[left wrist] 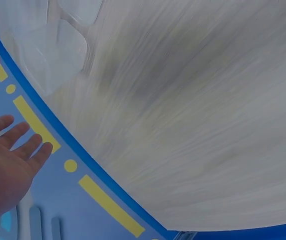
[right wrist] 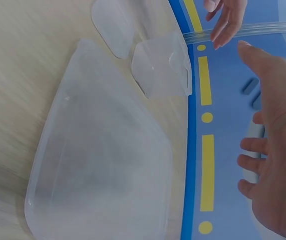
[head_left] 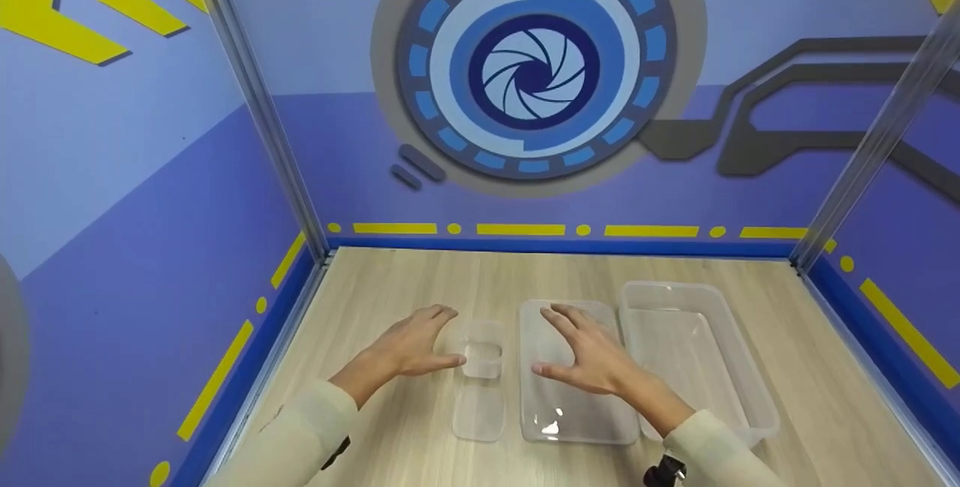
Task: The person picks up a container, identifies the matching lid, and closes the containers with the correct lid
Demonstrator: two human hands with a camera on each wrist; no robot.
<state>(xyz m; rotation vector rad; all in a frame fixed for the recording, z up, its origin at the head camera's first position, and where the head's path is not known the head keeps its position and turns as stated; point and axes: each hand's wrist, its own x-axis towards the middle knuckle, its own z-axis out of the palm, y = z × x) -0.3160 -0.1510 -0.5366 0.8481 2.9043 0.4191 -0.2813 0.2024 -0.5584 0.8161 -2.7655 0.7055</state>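
My left hand (head_left: 415, 342), fingers spread and relaxed, hovers just left of a small clear plastic container (head_left: 481, 367). In front of that container lies its small clear lid (head_left: 478, 413), flat on the table. Over the large translucent lid (head_left: 577, 419), my right hand (head_left: 592, 356) hangs with thumb and fingers apart, holding nothing. The large translucent plastic box (head_left: 694, 367) stands open to the right of that lid, partly covered by my right forearm. The right wrist view shows the large lid (right wrist: 102, 150) below the right hand (right wrist: 278, 145).
The wood-grain table (head_left: 360, 284) is enclosed by a blue back wall (head_left: 330, 164) with printed shapes and by side walls. Metal posts (head_left: 259, 97) rise at the two back corners.
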